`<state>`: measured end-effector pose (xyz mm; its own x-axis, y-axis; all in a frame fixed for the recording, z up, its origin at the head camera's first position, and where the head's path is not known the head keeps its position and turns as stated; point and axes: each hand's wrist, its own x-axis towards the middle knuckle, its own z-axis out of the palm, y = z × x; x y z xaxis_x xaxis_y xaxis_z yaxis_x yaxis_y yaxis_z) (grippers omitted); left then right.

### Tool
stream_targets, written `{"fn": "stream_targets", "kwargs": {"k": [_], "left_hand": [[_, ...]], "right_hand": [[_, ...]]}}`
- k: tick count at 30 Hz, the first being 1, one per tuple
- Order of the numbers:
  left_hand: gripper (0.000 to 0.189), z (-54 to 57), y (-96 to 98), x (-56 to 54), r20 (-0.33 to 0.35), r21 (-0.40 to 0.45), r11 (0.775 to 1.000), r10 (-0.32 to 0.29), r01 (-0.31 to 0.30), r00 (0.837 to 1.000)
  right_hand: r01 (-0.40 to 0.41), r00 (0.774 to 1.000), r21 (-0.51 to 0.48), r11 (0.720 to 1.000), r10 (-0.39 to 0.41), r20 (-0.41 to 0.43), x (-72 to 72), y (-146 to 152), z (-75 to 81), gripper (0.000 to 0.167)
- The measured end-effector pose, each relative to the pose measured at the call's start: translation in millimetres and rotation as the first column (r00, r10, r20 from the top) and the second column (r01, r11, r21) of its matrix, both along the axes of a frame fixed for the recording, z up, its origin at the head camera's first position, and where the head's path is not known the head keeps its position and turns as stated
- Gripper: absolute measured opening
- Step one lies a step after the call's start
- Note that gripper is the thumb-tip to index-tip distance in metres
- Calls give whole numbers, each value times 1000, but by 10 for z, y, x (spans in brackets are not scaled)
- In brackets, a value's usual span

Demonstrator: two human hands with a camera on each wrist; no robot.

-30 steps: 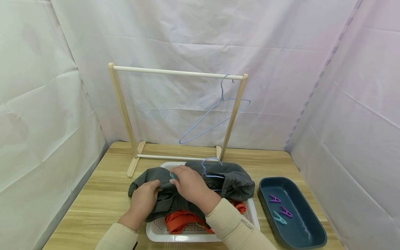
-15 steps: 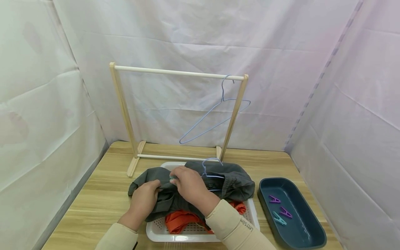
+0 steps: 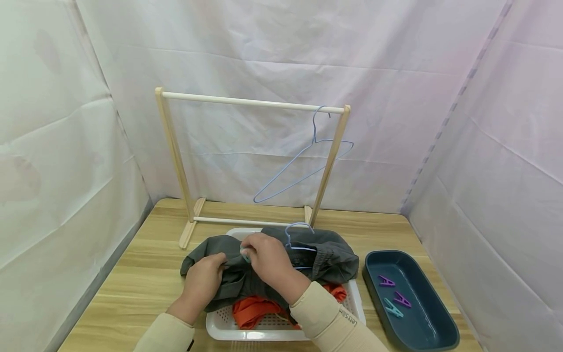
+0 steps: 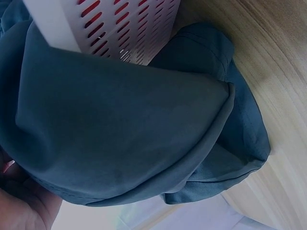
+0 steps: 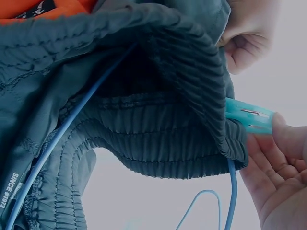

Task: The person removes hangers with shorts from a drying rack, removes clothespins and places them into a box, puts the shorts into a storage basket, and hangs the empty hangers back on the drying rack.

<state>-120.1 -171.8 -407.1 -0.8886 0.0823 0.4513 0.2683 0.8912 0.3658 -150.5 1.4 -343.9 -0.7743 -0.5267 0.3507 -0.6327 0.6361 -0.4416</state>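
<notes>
Dark grey pants (image 3: 228, 288) with a gathered elastic waistband (image 5: 158, 129) lie bunched over a white basket (image 3: 255, 335). A blue wire hanger (image 5: 72, 117) runs inside the waist, its hook standing up out of the fabric in the head view. My right hand (image 3: 268, 259) pinches a teal clothespin (image 5: 252, 115) between thumb and fingers; the clothespin's jaws sit over the edge of the waistband and the hanger wire comes out close by. To the left, my left hand (image 3: 203, 278) grips the pants' fabric. One leg (image 4: 120, 129) drapes over the basket's side onto the table.
Orange cloth (image 3: 252, 310) lies in the basket under the pants. Behind stands a wooden rack (image 3: 246, 101) with another blue hanger (image 3: 286, 168) on its bar. At the right, a dark blue tray (image 3: 433, 313) holds two purple clothespins (image 3: 402, 299) and a teal one.
My right hand has turned slightly at the waistband, and the teal clothespin in it has tipped a little downward. The left hand and the pants have stayed in place.
</notes>
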Motion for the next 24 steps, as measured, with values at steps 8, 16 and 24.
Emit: {"fn": "stream_targets", "kwargs": {"k": [8,16,24], "left_hand": [[29,18,8,0,17,14,1000,2,-2,1000],[30,20,5,4,13,17,1000,5,-5,1000],[30,19,4,2,9,16,1000,3,-3,1000]], "right_hand": [[-1,1000,-47,999,1,3,12,5,17,15],[-5,1000,-90,996,4,-12,23,10,33,13],[-4,1000,-124,992,0,-31,24,8,38,14]]}}
